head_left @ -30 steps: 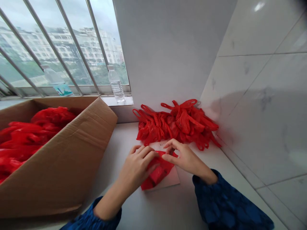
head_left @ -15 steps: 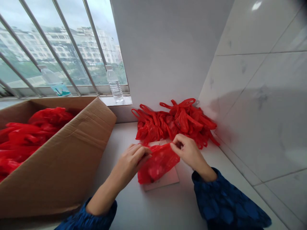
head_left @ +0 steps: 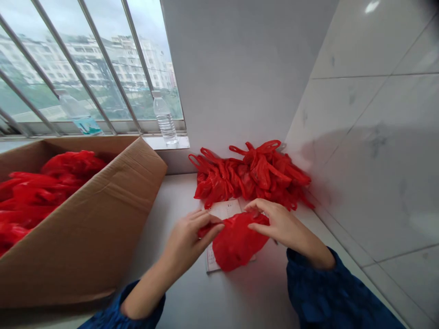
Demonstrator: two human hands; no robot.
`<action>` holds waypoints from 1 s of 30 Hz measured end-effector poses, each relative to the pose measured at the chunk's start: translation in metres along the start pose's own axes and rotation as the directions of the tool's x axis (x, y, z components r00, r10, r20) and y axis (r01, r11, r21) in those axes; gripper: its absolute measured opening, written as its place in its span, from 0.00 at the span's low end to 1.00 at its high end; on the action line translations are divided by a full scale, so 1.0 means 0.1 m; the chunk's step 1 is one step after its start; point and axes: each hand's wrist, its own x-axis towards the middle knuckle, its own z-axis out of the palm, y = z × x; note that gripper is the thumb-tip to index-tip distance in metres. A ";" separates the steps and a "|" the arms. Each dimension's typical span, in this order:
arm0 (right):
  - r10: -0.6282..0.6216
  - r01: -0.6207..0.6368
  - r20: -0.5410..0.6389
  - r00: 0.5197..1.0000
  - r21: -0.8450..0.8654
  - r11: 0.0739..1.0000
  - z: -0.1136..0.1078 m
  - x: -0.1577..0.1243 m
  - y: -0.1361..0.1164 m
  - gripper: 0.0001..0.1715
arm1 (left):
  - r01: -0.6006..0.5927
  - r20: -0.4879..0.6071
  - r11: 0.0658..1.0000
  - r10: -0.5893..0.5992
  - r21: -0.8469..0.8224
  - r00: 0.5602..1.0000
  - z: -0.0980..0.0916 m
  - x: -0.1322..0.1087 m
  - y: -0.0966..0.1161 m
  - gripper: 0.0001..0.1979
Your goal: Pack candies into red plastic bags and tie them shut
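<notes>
A red plastic bag [head_left: 236, 242] lies spread over a white sheet of paper [head_left: 222, 210] on the white counter [head_left: 219, 297]. My left hand [head_left: 187, 240] pinches the bag's left end with closed fingers. My right hand [head_left: 279, 224] holds the bag's upper right edge, fingers curled over it. Just behind both hands sits a pile of folded red plastic bags [head_left: 252, 176] against the grey wall.
An open cardboard box [head_left: 92, 219] filled with loose red bags [head_left: 37, 187] stands at the left. On the window sill stand a water bottle [head_left: 165, 119] and another bottle [head_left: 77, 113] behind bars. A tiled wall [head_left: 370, 151] closes off the right.
The bag was bunched under both hands, then stretched between them; now it hangs wider and lower over the paper, and my right hand has shifted slightly right.
</notes>
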 end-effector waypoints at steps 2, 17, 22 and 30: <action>-0.031 0.025 -0.053 0.998 -0.110 0.994 -0.03 -0.02 -0.04 0.17 | 0.126 -0.067 0.935 -0.157 -0.332 0.985 -0.04 0.02 0.00 0.15; -0.066 0.014 -0.264 0.962 -0.193 0.981 0.35 0.07 -0.46 0.21 | -0.272 -0.275 0.959 0.241 -0.079 0.931 -0.35 0.22 0.16 0.16; -0.216 0.203 -0.144 0.966 -0.102 0.974 0.32 0.34 -0.54 0.22 | -0.398 -0.356 0.902 0.322 -0.167 0.877 -0.36 0.49 0.23 0.15; -0.079 0.118 0.099 0.992 -0.496 0.860 0.30 0.07 -0.23 0.47 | -0.425 -0.475 0.679 0.127 -0.598 0.871 -0.37 0.18 0.07 0.08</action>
